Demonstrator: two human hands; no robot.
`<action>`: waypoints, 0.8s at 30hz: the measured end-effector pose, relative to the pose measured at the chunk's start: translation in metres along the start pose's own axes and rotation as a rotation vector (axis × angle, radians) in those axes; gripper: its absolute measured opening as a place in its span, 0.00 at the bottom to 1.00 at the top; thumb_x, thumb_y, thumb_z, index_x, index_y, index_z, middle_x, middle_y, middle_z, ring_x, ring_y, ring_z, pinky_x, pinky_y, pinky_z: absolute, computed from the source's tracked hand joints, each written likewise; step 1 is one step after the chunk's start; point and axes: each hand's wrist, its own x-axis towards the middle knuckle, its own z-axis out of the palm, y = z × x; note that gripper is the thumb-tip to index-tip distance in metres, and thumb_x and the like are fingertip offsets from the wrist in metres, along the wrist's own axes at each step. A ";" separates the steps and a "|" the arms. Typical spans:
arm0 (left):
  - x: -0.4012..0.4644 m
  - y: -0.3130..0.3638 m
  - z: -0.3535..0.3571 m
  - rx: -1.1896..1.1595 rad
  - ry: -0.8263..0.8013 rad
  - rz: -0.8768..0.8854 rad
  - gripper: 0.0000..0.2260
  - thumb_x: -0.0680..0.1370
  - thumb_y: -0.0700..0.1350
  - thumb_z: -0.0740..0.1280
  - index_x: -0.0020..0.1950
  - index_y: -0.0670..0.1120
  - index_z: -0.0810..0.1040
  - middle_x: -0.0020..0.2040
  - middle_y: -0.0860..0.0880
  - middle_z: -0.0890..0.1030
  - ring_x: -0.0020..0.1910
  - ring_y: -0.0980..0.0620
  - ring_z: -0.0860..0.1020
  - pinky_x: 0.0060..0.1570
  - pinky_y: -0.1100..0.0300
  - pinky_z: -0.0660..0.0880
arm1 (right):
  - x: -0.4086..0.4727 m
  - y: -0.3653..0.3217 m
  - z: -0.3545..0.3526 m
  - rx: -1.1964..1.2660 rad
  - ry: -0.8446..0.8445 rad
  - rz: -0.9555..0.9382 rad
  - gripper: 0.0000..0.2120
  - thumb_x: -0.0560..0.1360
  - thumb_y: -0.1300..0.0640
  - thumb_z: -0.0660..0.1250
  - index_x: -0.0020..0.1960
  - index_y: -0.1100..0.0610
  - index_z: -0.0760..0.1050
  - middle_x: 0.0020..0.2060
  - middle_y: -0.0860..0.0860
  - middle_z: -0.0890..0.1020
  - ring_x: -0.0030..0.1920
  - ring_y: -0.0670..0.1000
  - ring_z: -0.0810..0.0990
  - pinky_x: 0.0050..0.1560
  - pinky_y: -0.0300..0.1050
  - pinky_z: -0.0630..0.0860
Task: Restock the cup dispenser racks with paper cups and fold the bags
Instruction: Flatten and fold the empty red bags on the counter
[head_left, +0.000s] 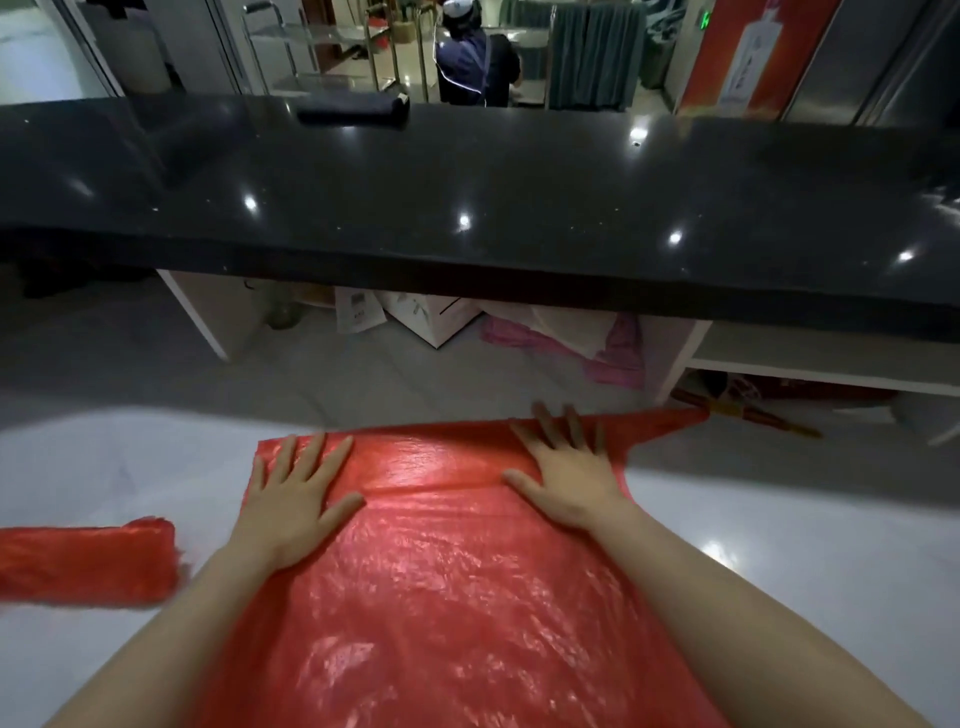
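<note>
Red crinkled plastic bag (441, 571) lies at the white tabletop's (805, 561) far edge; left hand (296, 499) and right hand (566, 467), flat and gripping nothing, press its fold. Sweep outward, expelling air, before creasing.

Two bare forearms, sleeveless to the frame edge; hands (291, 493) ungloved, ringless.

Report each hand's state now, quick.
Left hand: open, fingers spread flat, pressing on the red bag.
Right hand: open, fingers straight, pressing the red bag near its far folded edge.
</note>
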 end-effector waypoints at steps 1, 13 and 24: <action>0.003 -0.001 0.001 -0.006 0.009 0.010 0.41 0.62 0.77 0.28 0.72 0.61 0.33 0.79 0.51 0.43 0.77 0.45 0.42 0.73 0.43 0.41 | 0.001 0.007 0.000 -0.003 0.019 0.022 0.37 0.66 0.24 0.37 0.74 0.33 0.41 0.77 0.44 0.41 0.76 0.57 0.37 0.71 0.63 0.39; 0.006 -0.013 -0.029 -0.231 -0.035 0.107 0.40 0.67 0.73 0.38 0.74 0.55 0.36 0.78 0.51 0.44 0.77 0.49 0.42 0.72 0.43 0.39 | -0.029 0.052 -0.024 0.195 0.140 0.250 0.31 0.77 0.37 0.55 0.76 0.47 0.56 0.77 0.56 0.53 0.76 0.60 0.52 0.73 0.54 0.55; -0.065 0.072 -0.062 -0.380 -0.009 0.261 0.28 0.81 0.55 0.58 0.78 0.52 0.52 0.78 0.52 0.52 0.76 0.53 0.53 0.75 0.55 0.50 | -0.117 -0.007 -0.039 0.370 0.147 -0.011 0.23 0.76 0.48 0.65 0.70 0.48 0.69 0.74 0.47 0.63 0.73 0.48 0.63 0.69 0.43 0.61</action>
